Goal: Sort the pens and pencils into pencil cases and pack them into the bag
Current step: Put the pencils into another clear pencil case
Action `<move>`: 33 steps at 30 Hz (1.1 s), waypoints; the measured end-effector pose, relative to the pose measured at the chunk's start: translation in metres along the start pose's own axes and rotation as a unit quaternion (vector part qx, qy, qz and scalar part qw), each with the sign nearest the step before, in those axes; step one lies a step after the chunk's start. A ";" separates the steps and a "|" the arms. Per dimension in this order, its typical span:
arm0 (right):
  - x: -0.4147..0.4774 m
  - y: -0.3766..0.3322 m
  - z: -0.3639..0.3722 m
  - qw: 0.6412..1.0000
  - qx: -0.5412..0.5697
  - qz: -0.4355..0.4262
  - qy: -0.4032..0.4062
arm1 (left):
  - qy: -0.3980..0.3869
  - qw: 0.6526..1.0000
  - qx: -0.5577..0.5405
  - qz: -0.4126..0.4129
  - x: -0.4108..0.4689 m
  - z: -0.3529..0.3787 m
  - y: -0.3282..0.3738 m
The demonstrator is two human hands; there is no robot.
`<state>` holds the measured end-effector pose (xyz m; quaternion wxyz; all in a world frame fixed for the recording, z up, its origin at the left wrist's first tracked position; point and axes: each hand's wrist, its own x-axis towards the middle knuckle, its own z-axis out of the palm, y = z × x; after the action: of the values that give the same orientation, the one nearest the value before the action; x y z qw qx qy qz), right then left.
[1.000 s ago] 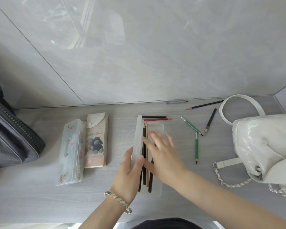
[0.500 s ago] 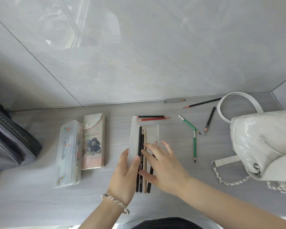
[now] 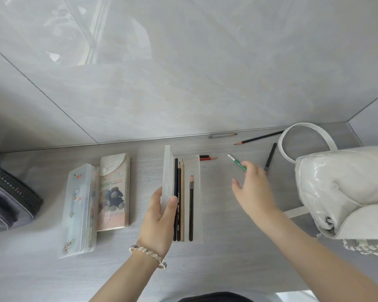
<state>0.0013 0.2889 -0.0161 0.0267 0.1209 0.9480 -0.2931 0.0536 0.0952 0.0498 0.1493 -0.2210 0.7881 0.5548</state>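
Bag (image 3: pixel 340 192), white, sits unpacked just R of the R grip (image 3: pixel 253 188). Open pencil case (image 3: pixel 195 199) lies btwn the two grips, its lid (image 3: pixel 167 171) stood upright & pinched by the L grip (image 3: pixel 159 219), thumb on the inner face. Change: the R grip, half a sec ago flat on the pencils in the case, has left them & swung out to the loose ones. It's now spread wide, holding nothing, tips over a green pencil (image 3: pixel 236 162). Four pencils (image 3: pixel 179 203) lie side by side in the tray, so that drop looks done. Next pick is prob. the green one. Red pencil (image 3: pixel 210 158) & black pencil (image 3: pixel 270 156), either side of the R grip's tips, wait on the tabletop (image 3: pixel 223 247).
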 end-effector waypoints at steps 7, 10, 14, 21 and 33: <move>0.001 0.023 0.009 0.969 -0.138 0.115 -0.172 | -0.027 1.000 -0.011 -0.005 0.006 0.012 0.006; 0.009 0.017 0.008 0.975 -0.129 0.057 -0.170 | -0.030 1.000 -0.005 0.004 0.008 0.013 0.007; 0.041 0.013 0.008 0.981 -0.167 0.015 -0.097 | -0.038 0.999 -0.003 0.001 0.010 0.011 0.008; 0.056 0.012 0.015 0.961 -0.229 0.015 -0.156 | -0.017 1.000 0.003 -0.004 0.011 0.000 0.009; 0.005 -0.054 -0.044 0.817 -0.220 -0.516 -0.131 | -0.026 1.000 -0.016 0.000 0.004 -0.008 0.005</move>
<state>-0.0160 0.2714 0.0498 0.0211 -0.4351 0.8981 -0.0606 0.0470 0.0884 0.0548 0.1667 -0.2090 0.7750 0.5726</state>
